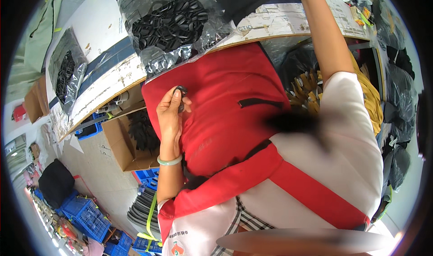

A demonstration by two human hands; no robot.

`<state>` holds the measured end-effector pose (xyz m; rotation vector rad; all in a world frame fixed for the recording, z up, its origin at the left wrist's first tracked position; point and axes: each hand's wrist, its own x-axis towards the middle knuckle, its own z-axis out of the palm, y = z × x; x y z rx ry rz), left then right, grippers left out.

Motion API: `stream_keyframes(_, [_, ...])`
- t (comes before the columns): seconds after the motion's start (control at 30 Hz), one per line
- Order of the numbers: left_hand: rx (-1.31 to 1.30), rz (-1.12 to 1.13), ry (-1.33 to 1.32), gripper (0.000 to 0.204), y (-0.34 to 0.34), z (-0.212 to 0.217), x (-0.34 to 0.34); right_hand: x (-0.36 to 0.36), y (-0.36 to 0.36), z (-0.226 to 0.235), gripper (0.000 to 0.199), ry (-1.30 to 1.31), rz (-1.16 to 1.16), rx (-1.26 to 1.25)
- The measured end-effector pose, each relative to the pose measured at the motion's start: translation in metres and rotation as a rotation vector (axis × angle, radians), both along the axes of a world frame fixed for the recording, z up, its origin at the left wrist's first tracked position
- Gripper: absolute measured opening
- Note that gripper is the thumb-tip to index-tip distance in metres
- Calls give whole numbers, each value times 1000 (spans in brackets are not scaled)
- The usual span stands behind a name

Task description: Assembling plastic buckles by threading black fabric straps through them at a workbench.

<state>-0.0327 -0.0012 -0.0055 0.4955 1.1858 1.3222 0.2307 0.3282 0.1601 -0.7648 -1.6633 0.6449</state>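
White-topped worktable with a chipped, bare wooden edge, running from 10 to 1 o'clock; directions read from mid-view.

Nearest: white short-sleeved shirt with red bands, from 3 to 7 o'clock. Red cloth apron with dark edging, at centre, bearing a short black strip.

Left hand, bare, toward 10 o'clock: thumb and forefinger closed to a narrow pinch, remaining fingers curled. Held: one small black curved piece, raised in front of the apron, partly hidden by the fingertips. Pale green smooth bangle at the wrist.

Right forearm, bare, rising between 1 and 2 o'clock. Right hand beyond the upper edge; its grip cannot be told.

Clear plastic bag, opened, 11 o'clock, at the table's near edge: many small black loop-shaped pieces. Black flat fabric, between 12 and 1.

Brown cardboard box, near 9 o'clock, below table height: dark contents. Mustard-yellow cloth, 3 o'clock.

Second clear bag, smaller, toward 10 o'clock: similar black pieces.

Farthest: blue plastic lattice crate, 8 o'clock, floor level.
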Motion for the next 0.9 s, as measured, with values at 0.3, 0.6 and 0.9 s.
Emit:
stream_keyframes(0.3, [-73, -13, 30, 20, -9, -3, 7, -34, -4, -9, 17, -363, 99, -43])
stream_keyframes(0.6, [-7, 17, -321, 25, -1, 19, 0, -62, -152, 25, 13, -331, 370, -562])
stream_keyframes(0.9, [38, -52, -934, 23, -2, 31, 3, -89, -226, -97, 21, -100, 835, -1167])
